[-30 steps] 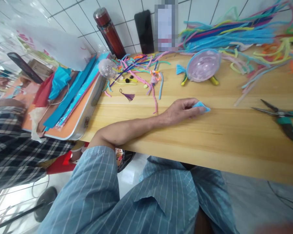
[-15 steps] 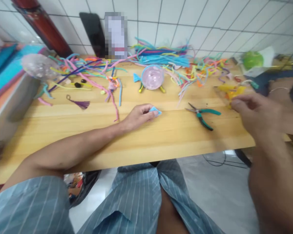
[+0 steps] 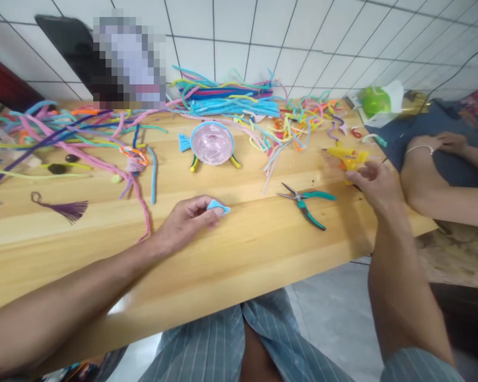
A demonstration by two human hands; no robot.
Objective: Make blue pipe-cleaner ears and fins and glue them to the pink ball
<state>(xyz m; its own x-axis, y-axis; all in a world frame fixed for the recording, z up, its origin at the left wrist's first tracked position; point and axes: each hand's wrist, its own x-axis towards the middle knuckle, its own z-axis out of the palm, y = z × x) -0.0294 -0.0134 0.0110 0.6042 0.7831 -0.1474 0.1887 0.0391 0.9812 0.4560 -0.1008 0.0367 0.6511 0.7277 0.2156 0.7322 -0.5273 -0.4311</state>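
My left hand [image 3: 193,216] rests on the wooden table, pinching a small light-blue fuzzy triangular piece [image 3: 219,207] between thumb and fingers. On the right, my right hand [image 3: 376,183] has its fingers closed at the handle of a yellow glue gun [image 3: 347,154], whose nozzle points left. Between the hands lie green-handled needle-nose pliers [image 3: 301,201], jaws apart. Beyond my left hand sits a clear pinkish round shell [image 3: 212,144] with a blue fuzzy rim, a blue tail-like fin [image 3: 184,141] and dark-green and yellow stubs beneath it.
Pipe cleaners [image 3: 235,106] in many colours lie along the tiled wall. A purple tassel [image 3: 69,209] is at left. A dark phone [image 3: 77,58] leans behind, beside a blurred-out screen. At right are a green round object [image 3: 376,102] and another person's arm [image 3: 426,178].
My view has swung to the right, so things on the table appear further left. My right hand has come in closer around the glue gun's handle. My left hand keeps its blue piece.
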